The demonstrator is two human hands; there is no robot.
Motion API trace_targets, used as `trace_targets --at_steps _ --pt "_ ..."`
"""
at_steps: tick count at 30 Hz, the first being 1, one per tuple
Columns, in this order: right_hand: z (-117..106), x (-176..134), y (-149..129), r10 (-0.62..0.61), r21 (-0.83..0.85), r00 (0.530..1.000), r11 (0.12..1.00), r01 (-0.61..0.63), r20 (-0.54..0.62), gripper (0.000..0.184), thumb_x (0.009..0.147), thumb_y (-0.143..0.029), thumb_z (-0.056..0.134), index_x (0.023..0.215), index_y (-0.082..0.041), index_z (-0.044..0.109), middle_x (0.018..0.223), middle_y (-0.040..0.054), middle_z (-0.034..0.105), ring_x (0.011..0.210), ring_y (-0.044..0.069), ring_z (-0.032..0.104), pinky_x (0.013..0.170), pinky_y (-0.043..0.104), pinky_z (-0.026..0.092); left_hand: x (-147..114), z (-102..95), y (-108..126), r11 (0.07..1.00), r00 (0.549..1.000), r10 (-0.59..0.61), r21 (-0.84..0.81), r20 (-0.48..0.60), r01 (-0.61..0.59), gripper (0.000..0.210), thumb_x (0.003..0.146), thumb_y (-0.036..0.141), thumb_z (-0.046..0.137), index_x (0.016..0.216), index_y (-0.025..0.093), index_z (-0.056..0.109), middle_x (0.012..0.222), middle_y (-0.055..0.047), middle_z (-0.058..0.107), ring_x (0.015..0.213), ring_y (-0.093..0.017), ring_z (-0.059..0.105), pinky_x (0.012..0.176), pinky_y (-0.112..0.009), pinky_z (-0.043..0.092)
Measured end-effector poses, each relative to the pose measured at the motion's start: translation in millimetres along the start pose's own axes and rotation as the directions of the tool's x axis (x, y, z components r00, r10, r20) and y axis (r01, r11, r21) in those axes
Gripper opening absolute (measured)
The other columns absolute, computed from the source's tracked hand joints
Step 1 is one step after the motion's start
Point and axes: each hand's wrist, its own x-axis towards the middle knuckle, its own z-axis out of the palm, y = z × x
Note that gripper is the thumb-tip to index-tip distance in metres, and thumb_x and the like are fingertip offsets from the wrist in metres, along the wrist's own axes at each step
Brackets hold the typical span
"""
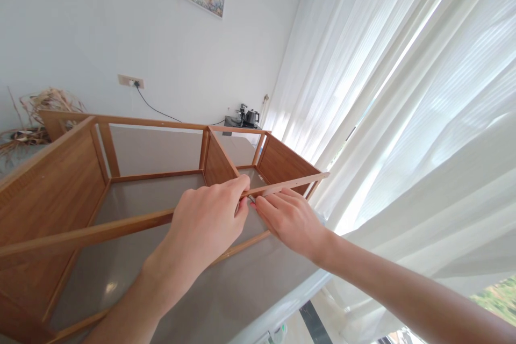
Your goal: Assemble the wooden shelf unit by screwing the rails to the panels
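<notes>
A brown wooden shelf frame [48,199] with side panels and a middle divider [220,156] stretches across the view. My left hand [209,215] is closed around its near top rail [100,234], where that meets the divider. Just right of it, my right hand [292,220] is closed under the same rail. A thin metal piece [252,200] shows at the right fingertips, pointing toward the joint. Its far end is hidden by the wood and my left fingers, so its kind is unclear.
The frame rests on a grey, shiny tabletop [258,279]. White curtains [403,118] hang close on the right. Behind are a dark kettle [252,116] on a stand, a wall socket [131,81] with a black cord, and dried stalks [48,102] at left.
</notes>
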Motion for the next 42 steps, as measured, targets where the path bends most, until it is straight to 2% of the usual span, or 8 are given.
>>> trace_targets --at_steps 8,12,15,19,23,26,32,42 --pt "-20 12 0 -0.195 -0.287 0.980 0.937 0.197 0.038 0.029 0.088 0.005 0.043 0.071 -0.016 0.054 0.060 -0.0019 0.041 0.053 0.013 0.034 0.057 0.032 0.023 -1 -2.8 1 1.000 1.000 0.009 -0.021 -0.005 -0.009 0.016 0.094 0.030 0.046 0.104 0.034 0.057 0.065 0.006 0.070 0.061 -0.025 0.070 0.050 -0.028 0.021" --pt "-15 10 1 -0.214 -0.248 0.975 0.943 0.224 0.065 0.029 0.087 0.005 0.044 0.070 -0.017 0.053 0.060 -0.0018 0.043 0.053 0.013 0.035 0.057 0.031 0.024 0 -2.6 1 1.000 1.000 0.010 -0.020 -0.007 -0.010 0.011 0.093 0.030 0.046 0.097 0.032 0.057 0.067 0.006 0.071 0.061 -0.025 0.070 0.049 -0.029 0.020" --pt "-6 7 -1 -0.116 -0.089 0.991 0.988 0.122 0.070 0.031 0.090 0.001 0.044 0.067 -0.019 0.048 0.058 -0.0023 0.045 0.052 0.013 0.034 0.057 0.031 0.027 -1 -2.6 1 1.000 1.000 0.007 -0.028 -0.016 -0.008 0.010 0.093 0.029 0.047 0.096 0.031 0.056 0.067 0.005 0.071 0.061 -0.025 0.070 0.050 -0.029 0.019" --pt "2 1 -11 0.116 0.138 0.990 0.982 -0.126 0.078 0.034 0.101 -0.016 0.044 0.067 -0.021 0.046 0.056 -0.0030 0.048 0.051 0.013 0.036 0.055 0.029 0.028 -2 -2.5 1 0.998 0.999 0.016 -0.054 -0.030 -0.017 0.009 0.092 0.027 0.048 0.095 0.030 0.056 0.069 0.005 0.072 0.062 -0.024 0.071 0.050 -0.029 0.018" --pt "7 -2 -25 0.359 0.425 0.918 0.814 -0.395 0.166 0.033 0.104 -0.024 0.044 0.072 -0.021 0.047 0.061 -0.0032 0.059 0.051 0.010 0.049 0.051 0.025 0.030 -1 -2.5 1 0.997 0.999 0.018 -0.078 -0.028 -0.020 0.007 0.092 0.026 0.048 0.093 0.029 0.055 0.069 0.005 0.072 0.061 -0.023 0.070 0.050 -0.029 0.018" --pt "12 -4 -31 0.413 0.563 0.889 0.695 -0.448 0.199 0.030 0.106 -0.025 0.042 0.076 -0.021 0.048 0.070 -0.0033 0.067 0.055 0.008 0.056 0.053 0.021 0.035 -1 -3.0 1 0.996 1.000 0.021 -0.086 -0.022 -0.023 0.008 0.093 0.026 0.048 0.093 0.029 0.055 0.070 0.005 0.073 0.061 -0.023 0.070 0.050 -0.029 0.018" --pt "22 -13 -32 0.220 0.294 0.969 0.939 -0.179 -0.111 0.038 0.104 -0.018 0.043 0.066 -0.021 0.042 0.055 -0.0049 0.045 0.050 0.010 0.031 0.055 0.028 0.026 -2 -6.0 1 0.997 1.000 0.030 -0.068 -0.004 -0.031 0.011 0.096 0.026 0.046 0.098 0.029 0.056 0.074 0.003 0.074 0.063 -0.023 0.070 0.052 -0.029 0.020" --pt "14 -6 -18 0.174 0.194 0.981 0.969 -0.154 -0.088 0.038 0.104 -0.017 0.044 0.066 -0.019 0.047 0.059 -0.0037 0.045 0.055 0.012 0.026 0.058 0.028 0.026 -2 -2.9 -1 0.999 0.999 0.032 -0.026 0.000 -0.032 0.016 0.095 0.028 0.046 0.107 0.031 0.057 0.069 0.003 0.071 0.062 -0.024 0.070 0.051 -0.029 0.018"
